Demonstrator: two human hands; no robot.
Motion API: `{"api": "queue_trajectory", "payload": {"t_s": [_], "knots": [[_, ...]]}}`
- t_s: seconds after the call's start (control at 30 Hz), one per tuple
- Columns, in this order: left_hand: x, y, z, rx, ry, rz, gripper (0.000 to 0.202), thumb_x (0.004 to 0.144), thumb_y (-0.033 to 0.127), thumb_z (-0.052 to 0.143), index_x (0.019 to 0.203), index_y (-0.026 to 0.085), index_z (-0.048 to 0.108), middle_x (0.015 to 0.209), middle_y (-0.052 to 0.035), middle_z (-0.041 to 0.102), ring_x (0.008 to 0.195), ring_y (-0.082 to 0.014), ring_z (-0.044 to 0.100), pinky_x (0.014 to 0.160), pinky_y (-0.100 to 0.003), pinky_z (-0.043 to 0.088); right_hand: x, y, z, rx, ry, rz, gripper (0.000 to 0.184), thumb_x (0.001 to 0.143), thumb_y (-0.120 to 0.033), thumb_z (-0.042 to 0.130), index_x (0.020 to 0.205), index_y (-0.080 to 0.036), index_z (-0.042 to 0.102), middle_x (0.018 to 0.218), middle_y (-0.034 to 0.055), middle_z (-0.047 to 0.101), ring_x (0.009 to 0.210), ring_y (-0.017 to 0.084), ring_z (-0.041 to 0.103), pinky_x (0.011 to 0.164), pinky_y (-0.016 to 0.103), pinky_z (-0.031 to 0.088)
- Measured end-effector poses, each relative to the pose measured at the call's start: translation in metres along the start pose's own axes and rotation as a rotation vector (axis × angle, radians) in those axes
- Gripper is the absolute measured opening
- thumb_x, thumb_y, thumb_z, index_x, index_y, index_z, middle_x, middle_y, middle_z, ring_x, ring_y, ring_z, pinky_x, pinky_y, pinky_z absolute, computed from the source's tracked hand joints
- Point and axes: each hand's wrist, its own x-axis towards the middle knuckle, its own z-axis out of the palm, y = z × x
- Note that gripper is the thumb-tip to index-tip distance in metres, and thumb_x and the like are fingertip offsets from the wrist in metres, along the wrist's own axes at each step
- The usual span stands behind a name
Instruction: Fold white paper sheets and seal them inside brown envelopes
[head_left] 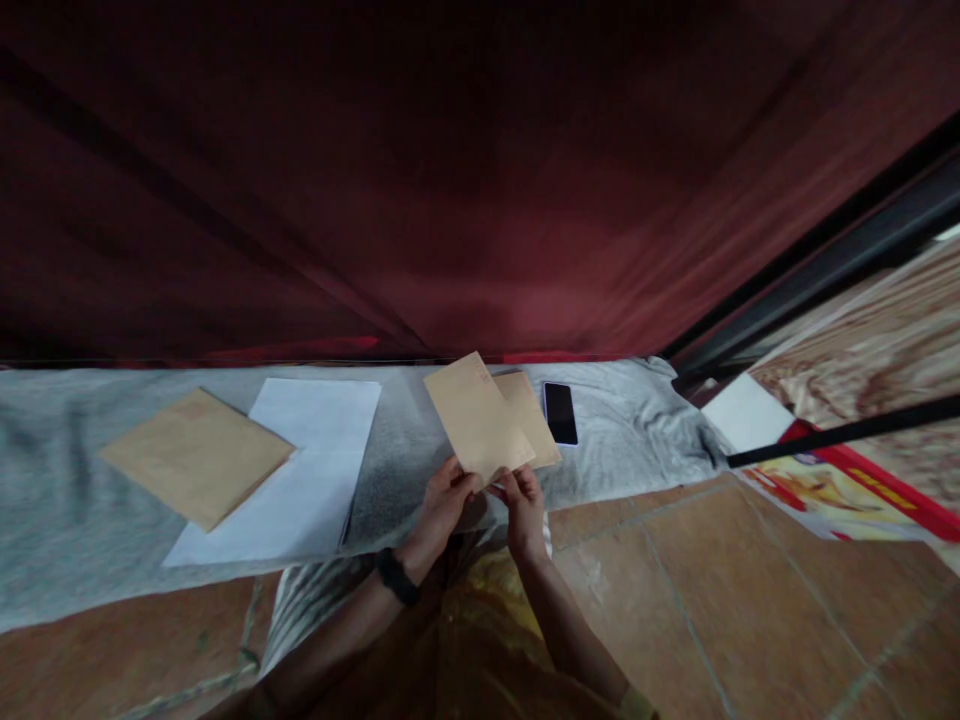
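A brown paper envelope point(480, 420) is tilted up between my two hands at the cloth's front edge. My left hand point(448, 492) pinches its lower left corner, thumb on top. At its lower right edge, my right hand point(523, 500) grips it with closed fingers. Behind it lies another brown envelope point(531, 410), partly hidden by the held one. Further left, a brown envelope or stack of envelopes point(201, 455) rests on top of white paper sheets point(319, 450). What my fingers do beneath the held envelope is hidden.
A dark-screened phone point(560, 413) lies right of the envelopes on the grey cloth point(622, 430). Dark red fabric point(480, 220) rises behind. Black metal bars point(825, 240) slope at the right, near a white and red printed package point(840, 490). Tiled floor point(675, 590) shows below.
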Motion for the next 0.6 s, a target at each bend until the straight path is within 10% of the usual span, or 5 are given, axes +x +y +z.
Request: {"api": "queue_trajectory", "payload": {"t_s": [0.27,0.6], "knots": [[0.028,-0.01,0.042,0.051,-0.097,-0.017,0.032,0.075,0.025,0.062,0.106,0.017,0.065,0.081,-0.0022,0.071,0.068,-0.0132,0.063,0.056,-0.021,0.046,0.043,-0.008,-0.062,-0.123,0.268,-0.137,0.057,0.076,-0.054,0.069,0.122,-0.022,0.058,0.07,-0.0066,0.054,0.062,0.014,0.06,0.06,0.028,0.054],[0.055,-0.033,0.076,0.228,-0.036,0.002,0.034,0.075,0.012,0.061,0.109,0.016,0.063,0.072,0.0015,0.066,0.064,-0.0121,0.06,0.06,-0.023,0.045,0.076,0.004,-0.108,-0.333,0.303,-0.042,0.077,0.072,-0.058,0.067,0.131,-0.011,0.058,0.06,-0.0052,0.058,0.051,0.014,0.055,0.049,0.026,0.046]]}}
